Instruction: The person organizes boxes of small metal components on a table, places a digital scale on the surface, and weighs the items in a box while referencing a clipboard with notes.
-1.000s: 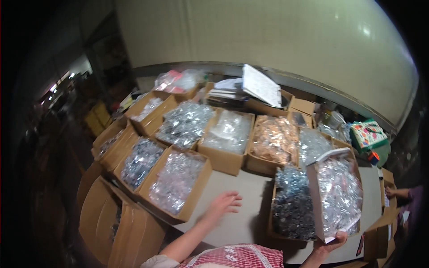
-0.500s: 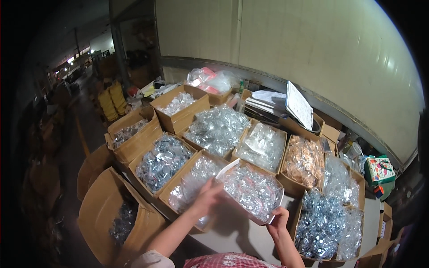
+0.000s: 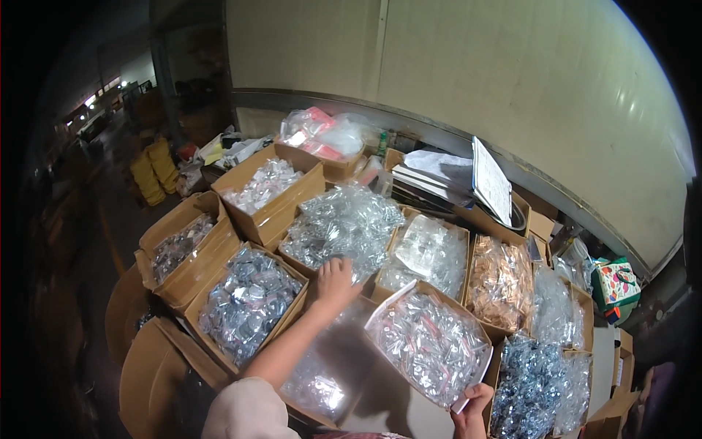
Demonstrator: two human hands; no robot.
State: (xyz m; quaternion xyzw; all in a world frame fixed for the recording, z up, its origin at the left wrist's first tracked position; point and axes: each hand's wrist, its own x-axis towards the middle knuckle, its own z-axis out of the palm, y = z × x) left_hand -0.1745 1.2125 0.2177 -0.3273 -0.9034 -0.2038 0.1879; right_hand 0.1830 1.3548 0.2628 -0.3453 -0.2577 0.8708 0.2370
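Spreading across the whole work surface is a cluster of open cardboard boxes (image 3: 270,212) packed with clear plastic bags of small parts, some silvery, one box holding coppery-orange bags (image 3: 501,282). Behind them a stack of papers and a clipboard (image 3: 491,179) leans near the pale wall. Nearest the person, a shallow cardboard tray of small clear packets (image 3: 431,344) sits tilted above a lower box; the right hand (image 3: 472,410) grips its near corner, fingers curled around the edge. The left hand (image 3: 338,282) reaches forward with fingers loosely spread, resting at the edge of the box of crinkled clear bags (image 3: 344,223), holding nothing.
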